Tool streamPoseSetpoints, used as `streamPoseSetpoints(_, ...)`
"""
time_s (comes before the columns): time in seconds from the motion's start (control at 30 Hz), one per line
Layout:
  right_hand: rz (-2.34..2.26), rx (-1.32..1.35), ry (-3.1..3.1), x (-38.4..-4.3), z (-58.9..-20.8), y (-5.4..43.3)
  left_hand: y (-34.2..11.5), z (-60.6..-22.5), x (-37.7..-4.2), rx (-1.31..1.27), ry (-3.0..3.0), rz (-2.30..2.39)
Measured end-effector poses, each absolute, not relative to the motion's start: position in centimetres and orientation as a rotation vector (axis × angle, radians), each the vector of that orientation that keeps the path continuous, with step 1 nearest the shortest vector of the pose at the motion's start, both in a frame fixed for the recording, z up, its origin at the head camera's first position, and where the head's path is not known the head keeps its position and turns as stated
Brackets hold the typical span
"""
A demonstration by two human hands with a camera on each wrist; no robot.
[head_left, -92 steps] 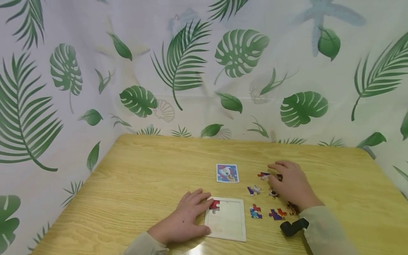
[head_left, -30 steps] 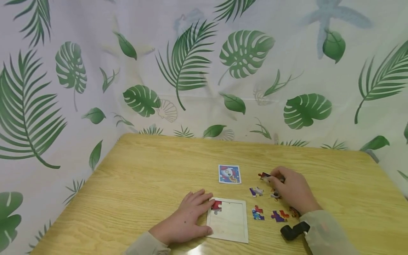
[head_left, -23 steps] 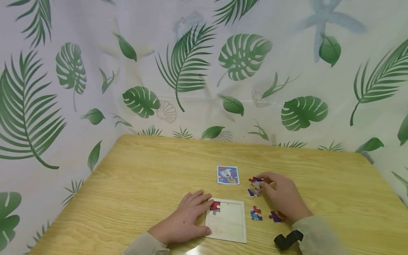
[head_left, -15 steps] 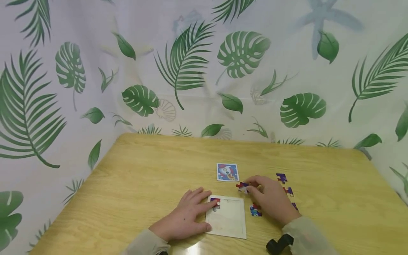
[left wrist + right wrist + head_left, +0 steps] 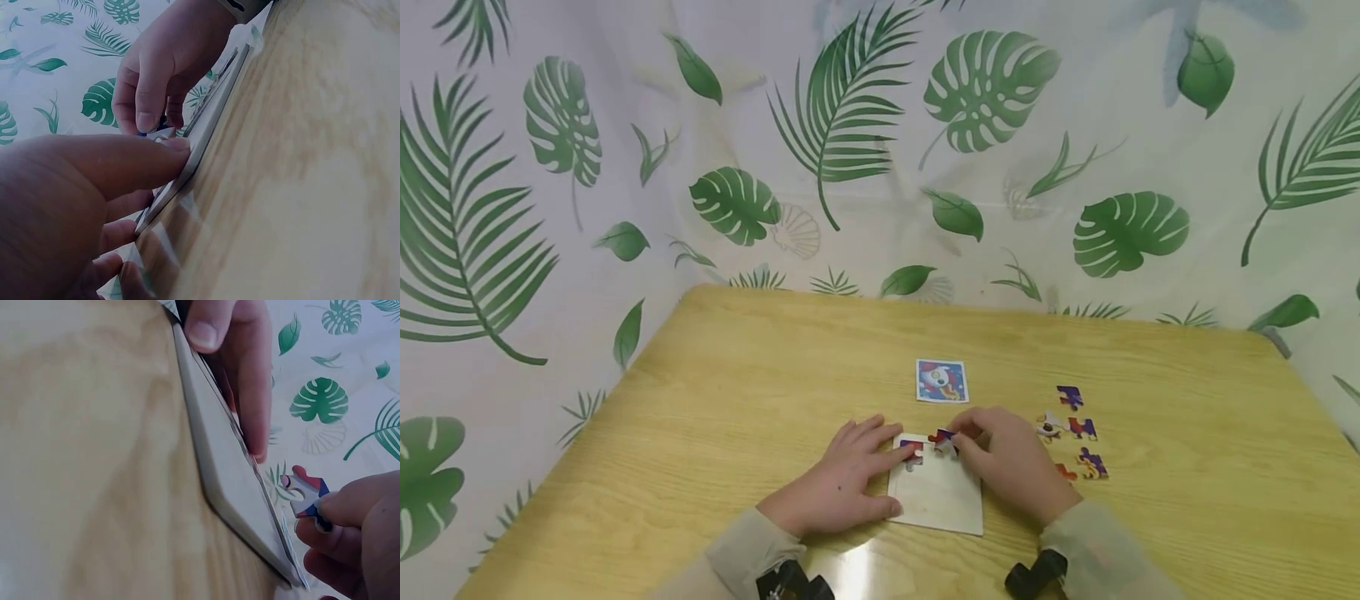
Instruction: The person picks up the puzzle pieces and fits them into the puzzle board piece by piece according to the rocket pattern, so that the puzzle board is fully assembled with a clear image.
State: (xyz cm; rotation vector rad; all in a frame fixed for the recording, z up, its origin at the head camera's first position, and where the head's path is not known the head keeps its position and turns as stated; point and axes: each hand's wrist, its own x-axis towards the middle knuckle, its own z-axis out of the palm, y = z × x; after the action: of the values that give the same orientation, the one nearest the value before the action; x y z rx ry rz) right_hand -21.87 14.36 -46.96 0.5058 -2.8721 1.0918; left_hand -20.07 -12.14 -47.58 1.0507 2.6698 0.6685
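Puzzle tray (image 5: 936, 493) holds one fitted piece (image 5: 917, 458); right fingers (image 5: 979, 417) pinch another piece (image 5: 310, 496), left fingers (image 5: 880, 436) rest outstretched; several loose pieces (image 5: 1083, 429) remain.

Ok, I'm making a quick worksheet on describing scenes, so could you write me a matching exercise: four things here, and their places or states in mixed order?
Things:
1. left hand
2. picture card
3. right hand
4. loose pieces

Places or states, as seen in the head view:
A. pinching a puzzle piece
B. on the table, to the right of the board
C. resting on the board's left side
D. on the table, beyond the board's far edge

Pairs: 1-C, 2-D, 3-A, 4-B
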Motion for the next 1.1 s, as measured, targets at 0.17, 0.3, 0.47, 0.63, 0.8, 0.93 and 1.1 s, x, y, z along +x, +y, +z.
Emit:
streamPoseSetpoints(0.17,0.997,0.586,-2.859,-21.6,-46.7,13.5,-12.1,-47.3,-20.2,1.038,2.674,0.674)
streamPoseSetpoints(0.3,0.904,0.594,-2.855,-21.5,-46.8,13.2,-12.0,-47.1,-20.2,1.018,2.669,0.707)
streamPoseSetpoints(0.47,0.806,0.616,-2.841,-21.6,-47.1,12.9,-11.9,-47.0,-20.1,0.996,2.675,0.72)
streamPoseSetpoints(0.63,0.694,0.692,-2.8,-21.8,-47.3,12.3,-12.1,-46.7,-20.0,1.016,2.683,0.664)
streamPoseSetpoints(0.8,0.608,0.737,-2.772,-22.0,-47.5,12.4,-11.9,-46.6,-20.2,1.056,2.687,0.638)
streamPoseSetpoints(0.93,0.557,0.789,-2.76,-21.7,-47.7,13.0,-11.6,-46.7,-20.2,1.062,2.682,0.632)
streamPoseSetpoints(1.1,0.542,0.853,-2.801,-20.9,-48.0,13.8,-11.4,-47.2,-19.8,1.026,2.675,0.62)
